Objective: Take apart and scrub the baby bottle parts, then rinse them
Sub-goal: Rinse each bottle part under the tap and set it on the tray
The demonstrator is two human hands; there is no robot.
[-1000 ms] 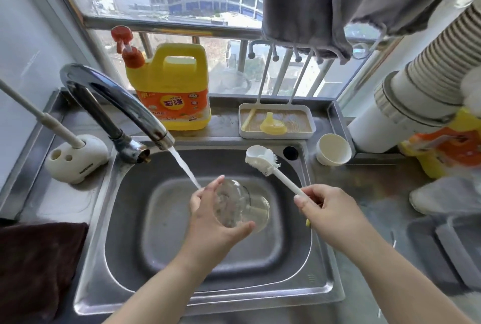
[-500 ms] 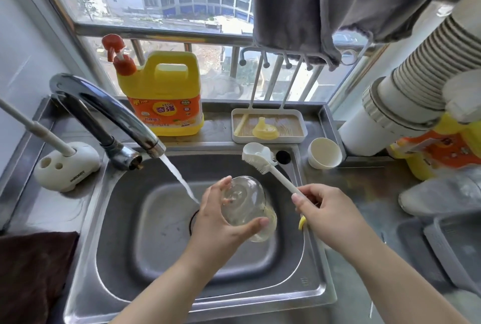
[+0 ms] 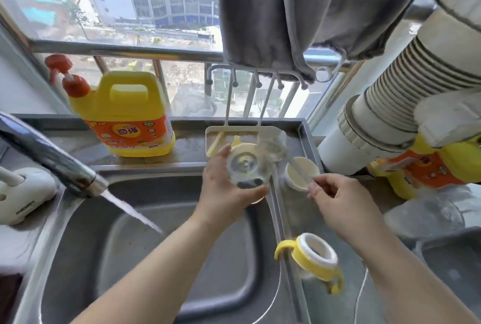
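Bottle point(image 3: 247, 167) gripped in left hand point(image 3: 223, 193); holder point(image 3: 23, 193) reads "ANDROID"-like, illegible

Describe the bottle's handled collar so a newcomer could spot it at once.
Start at the steel sink with the running tap, then move to the counter along its right rim, near the person's right forearm. The handled collar lies there: a yellow ring with a white inner rim and two looped yellow handles. The small cream cup farther back has no handles.
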